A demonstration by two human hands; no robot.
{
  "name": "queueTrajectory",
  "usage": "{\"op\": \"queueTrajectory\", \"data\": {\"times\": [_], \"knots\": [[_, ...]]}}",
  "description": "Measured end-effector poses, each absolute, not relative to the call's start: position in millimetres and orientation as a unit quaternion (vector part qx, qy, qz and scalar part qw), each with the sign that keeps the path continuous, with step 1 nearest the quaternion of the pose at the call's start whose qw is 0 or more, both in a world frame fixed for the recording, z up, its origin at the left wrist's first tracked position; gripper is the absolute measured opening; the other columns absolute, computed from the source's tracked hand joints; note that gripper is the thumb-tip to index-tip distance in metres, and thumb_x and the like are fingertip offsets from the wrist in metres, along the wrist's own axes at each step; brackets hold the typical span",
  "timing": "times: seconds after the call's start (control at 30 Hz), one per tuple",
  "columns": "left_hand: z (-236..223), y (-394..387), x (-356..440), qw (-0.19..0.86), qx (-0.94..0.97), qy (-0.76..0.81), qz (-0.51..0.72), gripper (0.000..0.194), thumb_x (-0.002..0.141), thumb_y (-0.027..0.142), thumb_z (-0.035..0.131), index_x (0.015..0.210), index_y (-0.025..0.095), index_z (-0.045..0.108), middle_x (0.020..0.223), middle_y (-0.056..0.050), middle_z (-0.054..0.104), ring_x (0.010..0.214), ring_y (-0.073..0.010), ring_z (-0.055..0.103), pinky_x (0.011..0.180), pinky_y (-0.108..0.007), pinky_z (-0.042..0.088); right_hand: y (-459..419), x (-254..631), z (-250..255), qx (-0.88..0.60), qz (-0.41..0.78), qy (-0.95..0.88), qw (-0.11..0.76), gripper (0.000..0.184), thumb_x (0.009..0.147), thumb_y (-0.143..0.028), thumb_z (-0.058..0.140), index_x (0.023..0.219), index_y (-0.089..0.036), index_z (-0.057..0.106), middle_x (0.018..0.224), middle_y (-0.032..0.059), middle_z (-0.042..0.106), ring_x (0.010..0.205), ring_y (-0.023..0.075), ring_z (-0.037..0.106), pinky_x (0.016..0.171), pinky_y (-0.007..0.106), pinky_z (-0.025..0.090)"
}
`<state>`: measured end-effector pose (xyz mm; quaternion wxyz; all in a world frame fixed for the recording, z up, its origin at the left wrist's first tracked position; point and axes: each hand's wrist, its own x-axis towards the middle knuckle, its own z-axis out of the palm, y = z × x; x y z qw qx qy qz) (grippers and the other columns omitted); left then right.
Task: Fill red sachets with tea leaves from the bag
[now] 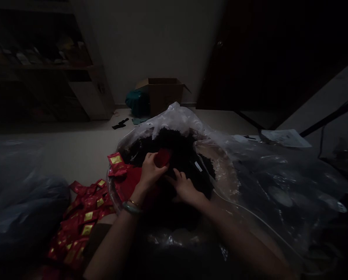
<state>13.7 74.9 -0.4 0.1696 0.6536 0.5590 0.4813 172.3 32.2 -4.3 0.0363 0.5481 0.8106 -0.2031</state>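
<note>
A large round tub lined with clear plastic (176, 111) stands in front of me, heaped with dark, loose shreds (171, 138) that look like tea leaves. Over the heap, my left hand (150, 171) grips a small red packet (163, 157) between thumb and fingers. Just right of it and lower, my right hand (187, 188) is curled down at the dark shreds; its fingertips are lost in shadow, so what they hold cannot be made out. More red packets, one with a gold label (116, 159), lie on the tub's left side by my left wrist.
Many red packets with gold labels (88, 216) are piled left of the tub. Clear plastic sheeting (267, 171) spreads to the right. A small white strip (198, 166) lies on the shreds. Behind stand an open cardboard box (166, 97) and a teal bag (137, 102).
</note>
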Motion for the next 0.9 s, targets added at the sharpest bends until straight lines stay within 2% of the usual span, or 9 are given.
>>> {"op": "queueTrajectory", "data": {"times": [0.1,0.23,0.37,0.47,0.53,0.6,0.67,0.77,0.9], "knots": [[-1.9,74.0,14.0,0.163,0.661,0.557,0.476,0.039,0.064,0.026,0.075,0.099,0.018,0.060,0.096,-0.003,0.058,0.086,-0.0188,0.060,0.078,-0.033,0.052,32.1,170.4,-7.8,0.571,-0.193,0.797,0.032,0.088,0.060,-0.016,0.080,0.138,-0.029,0.041,0.151,0.0201,0.019,0.128,0.0434,0.034,0.088,0.057,0.045],[-0.8,72.4,14.2,0.156,0.661,0.560,0.474,0.039,0.062,0.026,0.075,0.098,0.019,0.060,0.095,-0.003,0.058,0.084,-0.0184,0.060,0.077,-0.032,0.052,42.7,179.3,-14.4,0.590,-0.199,0.782,-0.042,0.066,0.066,-0.009,0.070,0.127,-0.024,0.051,0.140,0.0172,0.035,0.120,0.0348,0.044,0.084,0.046,0.050],[-0.9,74.2,13.5,0.163,0.662,0.557,0.473,0.039,0.062,0.026,0.075,0.097,0.018,0.061,0.094,-0.003,0.058,0.085,-0.0186,0.060,0.078,-0.033,0.052,59.0,186.1,-16.2,0.560,-0.254,0.760,-0.210,0.049,0.069,-0.009,0.064,0.115,-0.022,0.058,0.125,0.0099,0.047,0.113,0.0242,0.052,0.096,0.040,0.046],[-2.1,75.9,12.6,0.161,0.664,0.555,0.475,0.038,0.063,0.026,0.075,0.097,0.017,0.061,0.093,-0.003,0.058,0.084,-0.0184,0.060,0.078,-0.033,0.052,67.8,194.6,-9.3,0.535,-0.272,0.730,-0.327,0.058,0.075,-0.020,0.063,0.131,-0.025,0.047,0.133,0.0107,0.042,0.123,0.0227,0.047,0.103,0.039,0.040],[-2.4,76.3,11.9,0.159,0.663,0.557,0.474,0.038,0.063,0.026,0.075,0.097,0.018,0.061,0.093,-0.003,0.058,0.083,-0.0182,0.060,0.077,-0.033,0.052,66.7,201.8,-3.5,0.554,-0.287,0.727,-0.288,0.083,0.071,-0.031,0.070,0.144,-0.024,0.031,0.145,0.0159,0.027,0.131,0.0276,0.040,0.105,0.042,0.038],[-2.0,76.1,11.3,0.155,0.664,0.560,0.471,0.038,0.063,0.026,0.075,0.097,0.018,0.060,0.092,-0.003,0.058,0.083,-0.0180,0.060,0.076,-0.032,0.052,59.3,205.8,-0.6,0.573,-0.308,0.743,-0.159,0.117,0.055,-0.037,0.083,0.150,-0.025,0.015,0.153,0.0213,0.011,0.133,0.0368,0.037,0.105,0.048,0.036],[-1.1,76.0,10.8,0.149,0.665,0.563,0.468,0.037,0.064,0.026,0.075,0.097,0.018,0.060,0.092,-0.002,0.058,0.084,-0.0184,0.060,0.076,-0.032,0.052,48.9,203.2,-2.3,0.577,-0.307,0.757,-0.026,0.139,0.041,-0.034,0.089,0.151,-0.030,0.006,0.155,0.0240,0.000,0.131,0.0449,0.037,0.100,0.054,0.038],[0.5,76.3,10.2,0.138,0.662,0.563,0.474,0.036,0.064,0.027,0.075,0.097,0.019,0.060,0.091,-0.002,0.058,0.084,-0.0188,0.060,0.076,-0.032,0.052,38.2,189.5,-11.0,0.586,-0.257,0.767,0.049,0.138,0.044,-0.021,0.088,0.150,-0.034,0.002,0.156,0.0254,0.001,0.129,0.0484,0.037,0.092,0.057,0.042],[1.9,77.0,9.0,0.130,0.656,0.564,0.484,0.037,0.063,0.026,0.075,0.097,0.018,0.061,0.091,-0.003,0.057,0.082,-0.0183,0.060,0.076,-0.032,0.052,42.9,177.1,-20.5,0.621,-0.220,0.752,-0.038,0.109,0.063,-0.011,0.072,0.150,-0.031,0.010,0.150,0.0224,0.017,0.127,0.0391,0.043,0.092,0.049,0.045]]}}
